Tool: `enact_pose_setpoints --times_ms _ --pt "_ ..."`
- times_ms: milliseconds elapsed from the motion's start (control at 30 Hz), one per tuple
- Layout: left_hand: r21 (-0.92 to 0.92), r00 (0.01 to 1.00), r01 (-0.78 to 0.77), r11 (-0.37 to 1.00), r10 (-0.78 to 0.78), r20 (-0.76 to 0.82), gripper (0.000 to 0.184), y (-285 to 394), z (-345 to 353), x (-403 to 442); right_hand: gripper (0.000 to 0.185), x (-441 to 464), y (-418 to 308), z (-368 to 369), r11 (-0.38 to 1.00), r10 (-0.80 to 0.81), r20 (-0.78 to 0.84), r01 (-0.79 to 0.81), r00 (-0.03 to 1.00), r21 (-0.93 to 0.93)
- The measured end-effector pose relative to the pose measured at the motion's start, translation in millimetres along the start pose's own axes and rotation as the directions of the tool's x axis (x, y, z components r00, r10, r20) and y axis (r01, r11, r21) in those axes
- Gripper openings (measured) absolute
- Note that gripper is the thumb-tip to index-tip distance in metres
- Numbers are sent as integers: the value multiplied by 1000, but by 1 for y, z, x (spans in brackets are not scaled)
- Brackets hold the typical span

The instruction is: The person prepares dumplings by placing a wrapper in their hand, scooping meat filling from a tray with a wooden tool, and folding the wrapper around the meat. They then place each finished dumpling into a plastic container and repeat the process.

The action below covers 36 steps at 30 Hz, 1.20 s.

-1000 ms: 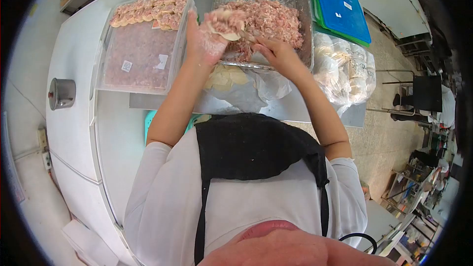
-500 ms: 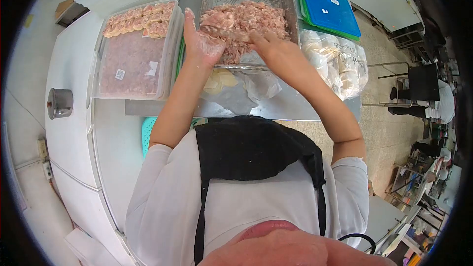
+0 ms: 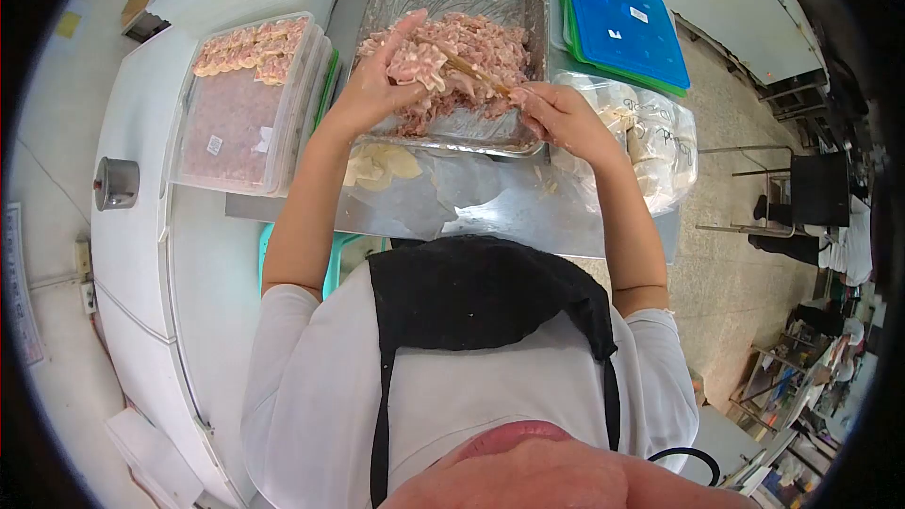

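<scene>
Cupped in my left hand (image 3: 375, 90) is a dumpling wrapper with minced meat (image 3: 417, 66) heaped on it. My right hand (image 3: 567, 121) grips a thin, flat wooden stick (image 3: 479, 75), whose far end touches the filling. Both hands are above a metal tray (image 3: 462, 144) holding a mound of pink minced meat (image 3: 495, 45). Just in front of the tray, pale round wrappers (image 3: 382, 166) lie on the metal table. To the left, a clear plastic container (image 3: 226, 123) has rows of filled dumplings (image 3: 247, 57) along its far side.
Blue and green lids (image 3: 627, 24) are stacked right of the tray. A clear bag of pale, rounded stacks (image 3: 655, 137) sits before them. At the far left a metal pot (image 3: 117, 184) stands on a white surface. A teal stool (image 3: 341, 245) is under the table edge.
My right hand has moved right and toward me, drawing back along the stick. My left hand has tilted and closed around the wrapper, and its meat now shows. The whole view has shifted slightly.
</scene>
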State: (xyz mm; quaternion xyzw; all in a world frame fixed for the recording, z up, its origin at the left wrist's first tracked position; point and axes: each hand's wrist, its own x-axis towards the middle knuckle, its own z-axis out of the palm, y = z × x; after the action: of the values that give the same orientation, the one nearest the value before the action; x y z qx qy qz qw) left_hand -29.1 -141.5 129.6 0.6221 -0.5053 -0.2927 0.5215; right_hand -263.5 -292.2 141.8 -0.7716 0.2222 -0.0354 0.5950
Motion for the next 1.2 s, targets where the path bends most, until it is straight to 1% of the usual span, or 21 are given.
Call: enact_pose_setpoints --times_ms 67,100,167,267,367,400,467,500,567,600,633,667,700,867,900,933,967,1033,1067,1133,1200 --pt "-66 999 -36 997 38 22 57 18 11 0 31 -7 -3 -6 959 -217 -45 205 975 -196" --pt "-62 999 -32 998 33 16 57 20 11 3 31 -7 -2 -7 959 -220 -37 209 975 -193" --pt "129 965 -110 986 74 252 44 19 7 9 32 -5 0 -7 876 -417 -68 381 906 -296" --pt "169 941 -148 975 86 326 36 2 4 10 34 8 18 -8 864 -413 64 412 909 -288" --pt "144 991 0 990 -19 130 30 14 23 4 33 28 39 -23 833 -420 148 445 895 -328" --pt "148 992 1 989 -20 128 30 8 22 8 33 32 38 -28 833 -423 150 448 894 -325" --pt "338 935 352 873 -343 -88 39 -15 18 17 32 38 31 -38 597 -488 35 363 872 -715" --pt "340 935 354 871 -341 -98 39 -26 19 16 32 35 26 -32 593 -495 41 372 868 -714" --pt "234 959 125 964 -57 -276 49 -43 21 14 29 24 14 -10 592 -577 -84 345 812 -729" --pt "233 958 124 964 -55 -282 49 -36 17 18 28 25 20 -4 524 -591 -23 362 806 -771" --pt "304 974 218 927 -187 -129 54 -23 11 21 28 30 28 -4 526 -587 -23 359 810 -771" --pt "386 945 291 875 -325 24 60 -17 8 20 28 37 39 -10 483 -424 -15 212 906 -850" --pt "381 947 289 878 -321 23 60 -20 6 17 29 46 50 -18 394 -254 -25 80 967 -916" --pt "118 970 239 964 -242 16 63 38 0 -10 31 19 53 -34 505 -159 -70 20 985 -863" --pt "110 972 231 967 -234 20 63 35 -1 -11 32 10 41 -35 707 -198 -110 64 974 -705" --pt "188 1000 16 982 -15 -3 57 31 -3 -12 34 3 27 -34 856 -229 -156 123 961 -502" --pt "268 979 -193 944 203 -9 51 28 -6 -13 34 -4 12 -28 851 -230 -157 120 961 -511" --pt "282 987 -137 950 107 121 51 38 -14 -15 38 -14 -16 -3 945 -212 -66 188 975 -266" --pt "309 969 -82 948 3 249 52 41 -18 -16 38 -11 -17 9 945 -208 -72 182 975 -272" --pt "336 943 -180 925 65 327 52 27 -30 -14 34 -3 -16 30 849 -363 30 344 931 -400" --pt "358 908 -281 890 126 399 52 20 -39 -19 32 -7 -41 26 759 -396 -13 319 918 -567"
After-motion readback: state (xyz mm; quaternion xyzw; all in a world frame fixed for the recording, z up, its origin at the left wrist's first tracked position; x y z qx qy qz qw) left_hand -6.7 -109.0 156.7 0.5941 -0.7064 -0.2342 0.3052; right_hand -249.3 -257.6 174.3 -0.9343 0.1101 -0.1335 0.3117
